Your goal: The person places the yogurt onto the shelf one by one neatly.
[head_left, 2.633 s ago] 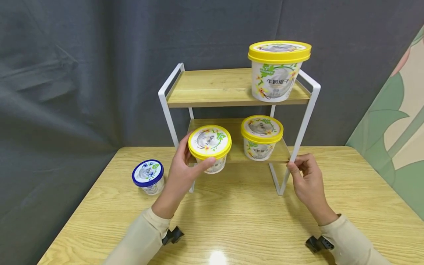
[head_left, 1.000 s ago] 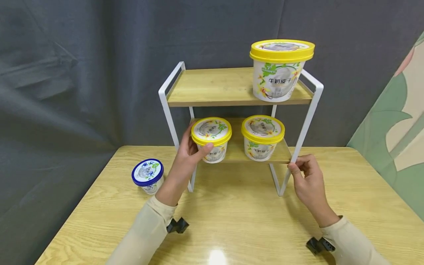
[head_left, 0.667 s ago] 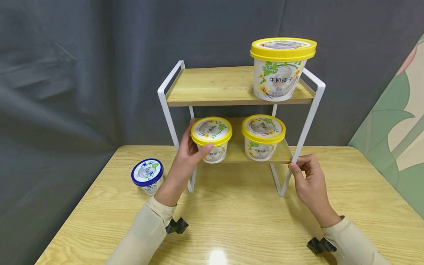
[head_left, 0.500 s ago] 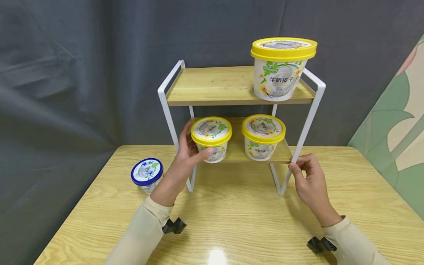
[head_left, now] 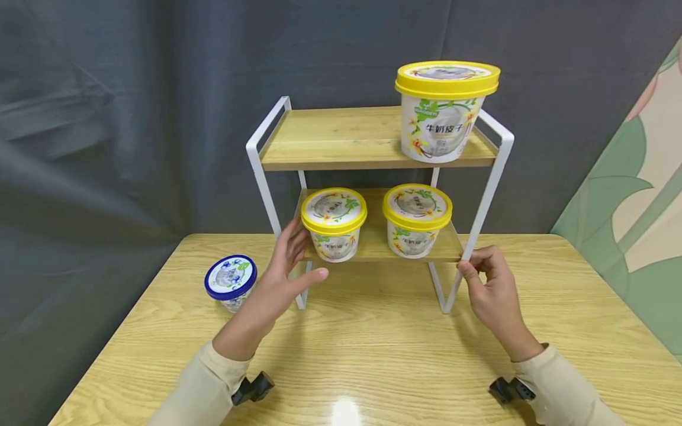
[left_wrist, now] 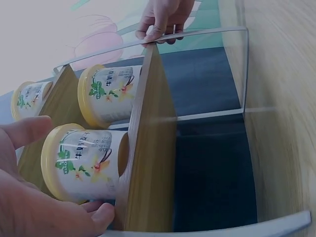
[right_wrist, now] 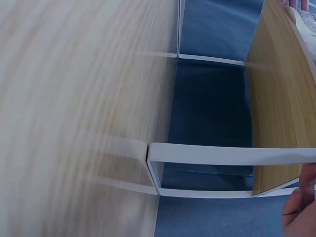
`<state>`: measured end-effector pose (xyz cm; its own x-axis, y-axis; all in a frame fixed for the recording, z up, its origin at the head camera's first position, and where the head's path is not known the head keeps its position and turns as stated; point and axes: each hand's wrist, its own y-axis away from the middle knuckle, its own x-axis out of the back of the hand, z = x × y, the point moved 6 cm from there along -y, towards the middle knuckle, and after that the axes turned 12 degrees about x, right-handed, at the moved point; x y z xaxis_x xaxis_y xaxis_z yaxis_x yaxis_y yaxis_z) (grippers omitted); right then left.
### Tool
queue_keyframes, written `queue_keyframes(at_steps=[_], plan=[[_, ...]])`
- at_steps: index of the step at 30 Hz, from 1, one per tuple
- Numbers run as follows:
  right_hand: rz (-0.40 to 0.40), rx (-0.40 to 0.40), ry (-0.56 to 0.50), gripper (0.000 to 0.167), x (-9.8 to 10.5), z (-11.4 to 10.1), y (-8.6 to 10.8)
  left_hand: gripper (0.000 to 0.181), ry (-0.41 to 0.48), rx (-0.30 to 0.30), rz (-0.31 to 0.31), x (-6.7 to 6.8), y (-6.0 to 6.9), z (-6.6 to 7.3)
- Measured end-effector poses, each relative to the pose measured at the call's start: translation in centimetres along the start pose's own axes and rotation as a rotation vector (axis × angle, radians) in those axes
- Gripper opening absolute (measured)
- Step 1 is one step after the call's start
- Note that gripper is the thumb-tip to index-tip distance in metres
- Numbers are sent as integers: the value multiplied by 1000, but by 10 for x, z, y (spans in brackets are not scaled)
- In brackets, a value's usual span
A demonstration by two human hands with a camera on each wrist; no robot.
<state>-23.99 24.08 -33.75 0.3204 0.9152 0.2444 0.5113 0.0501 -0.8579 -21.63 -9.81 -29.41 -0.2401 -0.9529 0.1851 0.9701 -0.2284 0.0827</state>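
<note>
My left hand [head_left: 274,281] is spread beside a yellow-lidded tub [head_left: 335,242] at the left of the lower shelf. Its thumb stands clear of the tub; whether the other fingers touch it I cannot tell. In the left wrist view the same tub [left_wrist: 89,160] rests upright on the shelf board. My right hand [head_left: 494,287] pinches the white metal leg of the two-tier rack [head_left: 482,207] at the right end of the lower board. A second yellow-lidded tub [head_left: 412,239] stands on the right of that board. A larger yellow-lidded tub [head_left: 439,127] stands on the top shelf's right side.
A blue-lidded tub [head_left: 230,278] stands on the wooden table [head_left: 373,355], left of the rack and close to my left forearm. A dark grey cloth [head_left: 133,118] hangs behind the table.
My left hand has set the yellow-lidded tub on the lower shelf, loosened its grip and drawn its thumb down and away. The right hand has kept its hold on the rack.
</note>
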Motion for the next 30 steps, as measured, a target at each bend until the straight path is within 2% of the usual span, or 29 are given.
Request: queue_keyframes(at_steps=[3,9,14,17,19,22,26,30], plan=[[-5,-7,9,16,-1,0,0,90,-39,-15,-4,4,6,-5],[-7,-25,15,15,-3,-1,1,76,-144,-95,-1,13,17,-16],[-9,-22,22,15,-2,-2,0,53,-177,-146,46,29,27,-21],[-8,-18,26,15,-1,-2,0,35,-152,-139,98,44,27,-23],[-9,-16,26,15,-1,-2,1,29,-131,-123,130,55,27,-23],[-7,-11,20,15,-1,-2,1,26,-150,-97,187,70,26,-24],[0,-3,6,15,-1,-1,1,26,-241,-46,249,87,20,-29],[0,-2,8,15,-1,-2,1,30,-371,-14,253,101,14,-37]])
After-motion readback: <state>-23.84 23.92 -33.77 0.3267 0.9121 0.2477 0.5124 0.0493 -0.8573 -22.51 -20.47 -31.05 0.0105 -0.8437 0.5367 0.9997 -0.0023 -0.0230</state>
